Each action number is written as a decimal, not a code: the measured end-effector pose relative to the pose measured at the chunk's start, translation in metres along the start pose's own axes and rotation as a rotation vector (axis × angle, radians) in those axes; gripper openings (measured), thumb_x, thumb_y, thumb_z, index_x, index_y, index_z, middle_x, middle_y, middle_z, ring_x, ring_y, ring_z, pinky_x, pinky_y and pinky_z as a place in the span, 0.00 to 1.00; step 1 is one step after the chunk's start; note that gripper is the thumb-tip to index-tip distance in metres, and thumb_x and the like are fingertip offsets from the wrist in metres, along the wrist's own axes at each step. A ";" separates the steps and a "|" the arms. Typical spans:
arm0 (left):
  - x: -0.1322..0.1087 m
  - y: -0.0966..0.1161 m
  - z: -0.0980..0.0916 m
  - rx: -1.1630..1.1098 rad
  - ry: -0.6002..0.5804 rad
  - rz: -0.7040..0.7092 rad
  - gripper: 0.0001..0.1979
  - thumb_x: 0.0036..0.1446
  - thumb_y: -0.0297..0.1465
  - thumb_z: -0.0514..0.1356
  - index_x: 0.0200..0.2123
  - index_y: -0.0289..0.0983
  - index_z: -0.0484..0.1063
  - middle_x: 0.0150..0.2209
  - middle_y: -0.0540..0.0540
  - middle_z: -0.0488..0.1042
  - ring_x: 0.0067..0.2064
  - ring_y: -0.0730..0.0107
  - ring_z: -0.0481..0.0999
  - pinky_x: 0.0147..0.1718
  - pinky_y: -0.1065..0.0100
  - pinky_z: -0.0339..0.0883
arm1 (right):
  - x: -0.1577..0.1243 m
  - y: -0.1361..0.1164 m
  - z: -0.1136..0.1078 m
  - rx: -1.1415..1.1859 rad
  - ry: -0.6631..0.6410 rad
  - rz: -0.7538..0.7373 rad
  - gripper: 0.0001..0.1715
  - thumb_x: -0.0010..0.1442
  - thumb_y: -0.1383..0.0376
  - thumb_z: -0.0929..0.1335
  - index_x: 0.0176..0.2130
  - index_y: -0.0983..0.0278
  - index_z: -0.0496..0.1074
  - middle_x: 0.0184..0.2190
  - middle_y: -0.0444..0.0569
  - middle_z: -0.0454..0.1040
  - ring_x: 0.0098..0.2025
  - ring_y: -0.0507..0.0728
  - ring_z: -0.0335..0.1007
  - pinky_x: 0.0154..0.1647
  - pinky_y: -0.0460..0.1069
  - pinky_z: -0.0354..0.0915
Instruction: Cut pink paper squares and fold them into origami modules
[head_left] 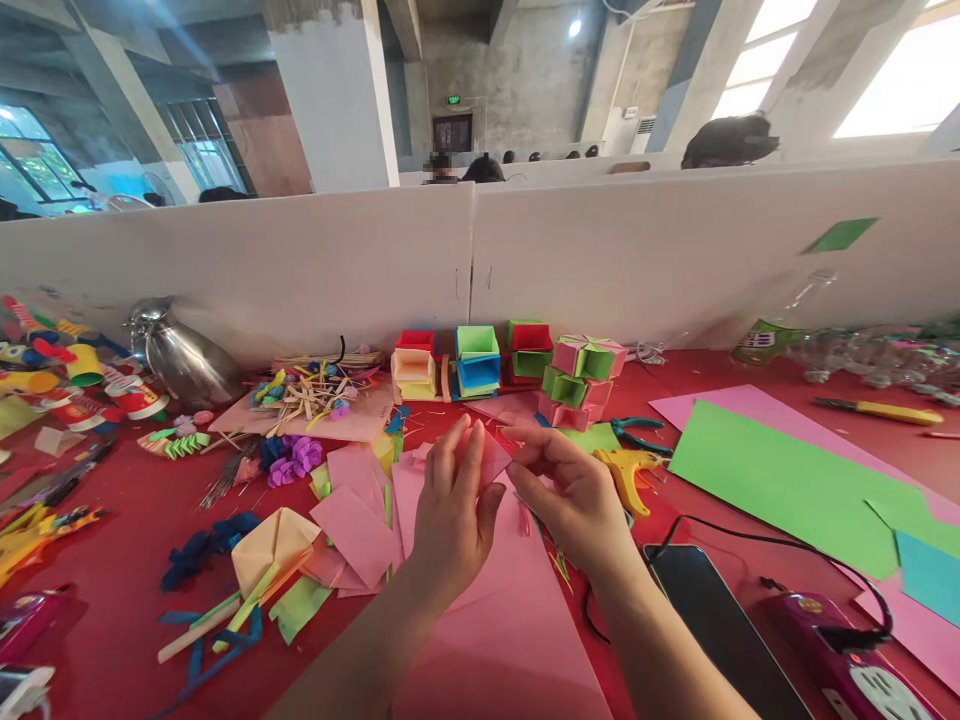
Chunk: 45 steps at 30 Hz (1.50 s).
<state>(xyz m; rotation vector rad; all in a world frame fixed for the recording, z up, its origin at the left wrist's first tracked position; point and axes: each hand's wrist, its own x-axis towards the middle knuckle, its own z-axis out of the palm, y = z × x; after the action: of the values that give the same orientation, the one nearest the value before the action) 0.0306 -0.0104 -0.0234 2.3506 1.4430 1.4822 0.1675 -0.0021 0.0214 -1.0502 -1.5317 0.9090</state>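
Holding, at mid-table: one small pink piece (493, 458), raised above the table (112, 560) between both hands, corner pointing right. Right hand (574, 490): thumb and forefinger pinched on that corner. Left hand (456, 510): fingers along the piece's left edge, thumb set apart; whether it grips cannot be told.

Below the hands: one long pink sheet (499, 640), running out at the bottom edge of view. Left of it: pink cards (360, 535), overlapping, edges askew; then one cream box (274, 550) with paper strips near it.

Beyond the hands: paper boxes (478, 362), stacked in a row before the white partition (675, 250), which bounds the far edge. Just beside the right hand: one yellow glue gun (624, 478); pliers (637, 432) behind it. These crowd the right hand's outer side.

Right: one green sheet (780, 480) over a larger pink one; one phone (716, 630) near the right forearm; one black cable (888, 612), looping to the power strip (847, 650).

Open room: widest red stretch at left foreground, outside the strips.
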 end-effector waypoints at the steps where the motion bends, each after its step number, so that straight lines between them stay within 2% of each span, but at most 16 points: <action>1: 0.000 0.000 0.000 0.004 -0.002 0.002 0.29 0.63 0.30 0.49 0.65 0.41 0.42 0.61 0.36 0.53 0.62 0.58 0.54 0.55 0.55 0.58 | -0.001 0.000 0.000 0.005 -0.004 0.005 0.14 0.54 0.68 0.66 0.43 0.62 0.71 0.25 0.41 0.68 0.28 0.49 0.64 0.28 0.45 0.62; 7: -0.001 0.001 0.001 -0.003 0.000 0.006 0.28 0.63 0.31 0.49 0.65 0.42 0.42 0.61 0.36 0.52 0.62 0.56 0.53 0.55 0.53 0.59 | 0.000 -0.001 0.000 0.094 -0.001 0.020 0.14 0.55 0.68 0.66 0.43 0.61 0.71 0.25 0.40 0.66 0.28 0.49 0.63 0.28 0.44 0.61; 13: -0.001 0.000 0.000 -0.013 0.059 -0.001 0.30 0.63 0.29 0.50 0.65 0.41 0.41 0.63 0.37 0.48 0.65 0.55 0.48 0.57 0.51 0.55 | 0.003 0.003 0.001 0.246 -0.102 0.081 0.16 0.55 0.65 0.68 0.45 0.62 0.70 0.30 0.43 0.71 0.31 0.50 0.67 0.33 0.45 0.63; 16: -0.002 0.001 0.001 -0.028 0.042 -0.004 0.30 0.63 0.28 0.50 0.65 0.43 0.40 0.64 0.37 0.47 0.65 0.56 0.47 0.58 0.51 0.53 | 0.003 0.006 0.001 0.232 -0.090 0.096 0.16 0.54 0.62 0.70 0.43 0.62 0.70 0.28 0.43 0.72 0.31 0.50 0.68 0.34 0.46 0.64; 19: -0.003 0.003 0.002 -0.110 0.057 -0.052 0.37 0.61 0.33 0.54 0.65 0.45 0.33 0.67 0.39 0.36 0.67 0.53 0.40 0.59 0.50 0.50 | 0.004 0.005 0.000 0.212 -0.054 0.122 0.14 0.53 0.61 0.71 0.40 0.63 0.70 0.25 0.42 0.72 0.28 0.49 0.67 0.30 0.45 0.63; 21: -0.002 0.005 0.001 -0.245 0.112 -0.154 0.46 0.57 0.37 0.59 0.65 0.46 0.27 0.68 0.39 0.28 0.67 0.51 0.38 0.60 0.50 0.48 | 0.004 0.003 -0.002 0.223 -0.036 0.130 0.15 0.52 0.61 0.72 0.39 0.63 0.71 0.24 0.41 0.72 0.27 0.49 0.68 0.29 0.45 0.63; 22: -0.001 0.006 0.000 -0.337 0.141 -0.230 0.48 0.55 0.39 0.61 0.65 0.46 0.26 0.68 0.38 0.29 0.67 0.51 0.40 0.60 0.50 0.49 | 0.004 0.002 -0.003 0.231 -0.026 0.128 0.15 0.51 0.61 0.72 0.39 0.63 0.71 0.24 0.41 0.72 0.27 0.50 0.68 0.29 0.45 0.63; 23: 0.000 0.006 -0.001 -0.442 0.148 -0.316 0.49 0.54 0.41 0.61 0.65 0.45 0.27 0.67 0.37 0.34 0.66 0.52 0.44 0.59 0.52 0.51 | 0.005 0.001 -0.004 0.238 -0.014 0.124 0.15 0.51 0.61 0.72 0.39 0.64 0.71 0.24 0.41 0.72 0.28 0.50 0.68 0.29 0.45 0.63; 24: 0.001 0.006 -0.002 -0.555 0.122 -0.404 0.46 0.54 0.42 0.61 0.65 0.44 0.33 0.66 0.36 0.44 0.65 0.53 0.51 0.58 0.53 0.54 | 0.005 0.001 -0.005 0.240 -0.001 0.120 0.16 0.51 0.62 0.72 0.40 0.64 0.71 0.24 0.42 0.73 0.28 0.50 0.69 0.30 0.45 0.64; 26: 0.005 0.005 -0.004 -0.786 -0.017 -0.549 0.36 0.53 0.45 0.60 0.61 0.39 0.52 0.56 0.36 0.66 0.57 0.55 0.65 0.52 0.57 0.63 | 0.006 0.001 -0.005 0.240 0.013 0.117 0.16 0.51 0.62 0.72 0.40 0.64 0.71 0.25 0.43 0.74 0.29 0.51 0.71 0.31 0.45 0.65; 28: 0.008 0.003 -0.005 -0.956 -0.156 -0.638 0.27 0.53 0.46 0.59 0.49 0.34 0.69 0.44 0.38 0.76 0.47 0.57 0.75 0.44 0.61 0.69 | 0.006 0.002 -0.005 0.238 0.010 0.118 0.16 0.52 0.61 0.71 0.41 0.64 0.70 0.27 0.44 0.75 0.30 0.52 0.72 0.32 0.46 0.66; 30: 0.011 0.001 -0.006 -1.033 -0.192 -0.677 0.22 0.54 0.45 0.59 0.41 0.32 0.74 0.38 0.39 0.79 0.41 0.60 0.78 0.40 0.64 0.71 | 0.007 0.002 -0.005 0.237 0.002 0.122 0.16 0.53 0.61 0.71 0.42 0.64 0.70 0.28 0.45 0.76 0.31 0.52 0.73 0.33 0.47 0.67; 35: 0.013 -0.001 -0.009 -1.056 -0.210 -0.728 0.19 0.55 0.42 0.59 0.37 0.31 0.76 0.33 0.39 0.80 0.36 0.62 0.80 0.34 0.66 0.72 | 0.006 0.007 -0.005 0.230 0.009 0.133 0.15 0.52 0.61 0.71 0.40 0.65 0.71 0.28 0.46 0.77 0.31 0.53 0.73 0.33 0.48 0.68; 38: 0.013 -0.002 -0.012 -1.077 -0.242 -0.738 0.19 0.55 0.42 0.59 0.38 0.31 0.76 0.34 0.38 0.80 0.37 0.61 0.80 0.34 0.67 0.73 | 0.005 0.009 -0.005 0.210 0.030 0.113 0.14 0.51 0.61 0.72 0.38 0.65 0.72 0.27 0.46 0.77 0.30 0.53 0.74 0.32 0.48 0.68; 41: 0.012 -0.002 -0.013 -1.081 -0.179 -0.690 0.20 0.57 0.43 0.57 0.40 0.32 0.76 0.39 0.38 0.79 0.41 0.60 0.79 0.36 0.65 0.73 | 0.004 0.008 -0.003 0.192 0.043 0.113 0.15 0.51 0.61 0.71 0.38 0.65 0.72 0.26 0.47 0.77 0.29 0.54 0.74 0.32 0.49 0.69; 45: 0.012 -0.005 -0.012 -1.059 -0.147 -0.690 0.22 0.57 0.45 0.55 0.37 0.31 0.76 0.37 0.37 0.80 0.41 0.57 0.79 0.37 0.63 0.73 | 0.005 0.006 0.000 0.116 -0.006 0.095 0.17 0.54 0.60 0.69 0.43 0.65 0.70 0.28 0.48 0.78 0.32 0.56 0.75 0.34 0.50 0.70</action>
<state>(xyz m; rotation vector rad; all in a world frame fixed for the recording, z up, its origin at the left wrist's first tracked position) 0.0203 -0.0045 -0.0110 1.1440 0.8916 1.3090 0.1684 0.0046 0.0175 -1.0444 -1.4263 1.0550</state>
